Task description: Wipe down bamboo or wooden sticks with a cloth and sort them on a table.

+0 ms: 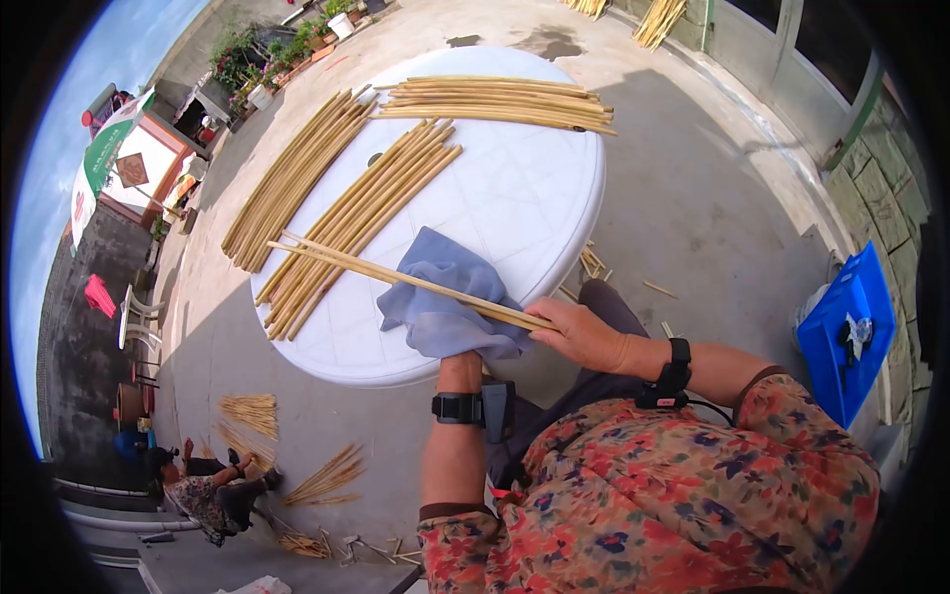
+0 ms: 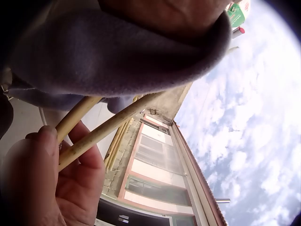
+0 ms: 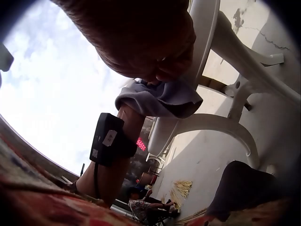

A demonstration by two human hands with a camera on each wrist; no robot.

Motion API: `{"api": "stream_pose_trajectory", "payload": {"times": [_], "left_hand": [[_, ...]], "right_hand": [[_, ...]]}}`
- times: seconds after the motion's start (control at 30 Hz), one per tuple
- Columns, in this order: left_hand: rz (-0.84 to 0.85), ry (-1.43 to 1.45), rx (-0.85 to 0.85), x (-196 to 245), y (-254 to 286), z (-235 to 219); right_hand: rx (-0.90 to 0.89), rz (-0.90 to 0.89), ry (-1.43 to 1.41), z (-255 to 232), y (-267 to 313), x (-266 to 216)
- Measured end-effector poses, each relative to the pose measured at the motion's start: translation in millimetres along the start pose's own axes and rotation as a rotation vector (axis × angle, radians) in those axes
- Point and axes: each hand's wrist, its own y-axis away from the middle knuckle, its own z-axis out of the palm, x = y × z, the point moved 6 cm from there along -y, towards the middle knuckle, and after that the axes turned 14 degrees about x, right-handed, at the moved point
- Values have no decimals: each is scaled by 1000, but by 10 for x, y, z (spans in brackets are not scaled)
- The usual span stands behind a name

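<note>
Two thin tan sticks (image 1: 381, 272) slant over the round white table's near side. Their near ends are pinched between thumb and fingers of my right hand (image 1: 586, 337); the left wrist view shows this right hand (image 2: 70, 183) on the two sticks (image 2: 101, 129), slightly apart. A blue-grey cloth (image 1: 435, 322) bunches around the middle of the sticks, its folds partly beneath them. My left hand (image 2: 174, 16) is at the cloth (image 2: 108, 61), which covers its fingers, so their grip is hidden. In the right wrist view, my right hand (image 3: 141, 40) hangs over the cloth (image 3: 162, 101).
Three groups of sticks lie on the white table (image 1: 495, 198): along the far edge (image 1: 495, 102), at the left (image 1: 297, 183) and nearer the middle (image 1: 361, 218). A blue container (image 1: 846, 332) stands at right. A person (image 1: 213, 495) sits low left near stick piles (image 1: 327, 475).
</note>
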Motion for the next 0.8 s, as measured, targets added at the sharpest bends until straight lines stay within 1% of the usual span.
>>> {"api": "stream_pose_trajectory", "payload": {"times": [0.07, 0.1, 0.17, 0.23, 0.3, 0.33, 0.47, 0.53, 0.6, 0.63, 0.67, 0.7, 0.77, 0.8], "left_hand": [[9, -7, -9, 26, -51, -33], [9, -9, -16, 35, -93, -66], [10, -17, -38, 50, -149, -132], [11, -23, -59, 48, -192, -220], [-3, -32, -68, -2, -192, -338], [-9, -34, -68, -29, -192, -393], [-36, -25, -36, -107, -222, -571], [-46, -12, -8, -116, -262, -613], [-76, 29, 53, -146, -323, -695], [-93, 46, 88, -163, -360, -772], [-132, 95, 143, -180, -381, -879], [-172, 159, 189, -193, -400, -948], [-270, 355, 268, -169, -367, -1012], [-322, 485, 280, -131, -327, -974]], "right_hand": [[-39, 6, 86, -126, 91, -14], [-39, 5, 85, -209, 151, 4], [-50, -28, 139, -413, 303, 51], [-77, 28, 172, -640, 504, 159], [-95, 148, 164, -901, 741, 289], [-97, 177, 208, -1028, 877, 385], [-97, 254, 328, -1466, 1406, 686], [-51, 272, 328, -1574, 1524, 678], [-2, 287, 326, -1737, 1679, 735], [1, 345, 380, -1871, 1802, 850], [2, 400, 438, -1971, 1891, 944], [11, 402, 447, -2003, 1889, 937], [154, 496, 315, -2037, 1884, 911], [164, 518, 228, -1962, 1821, 945]]}}
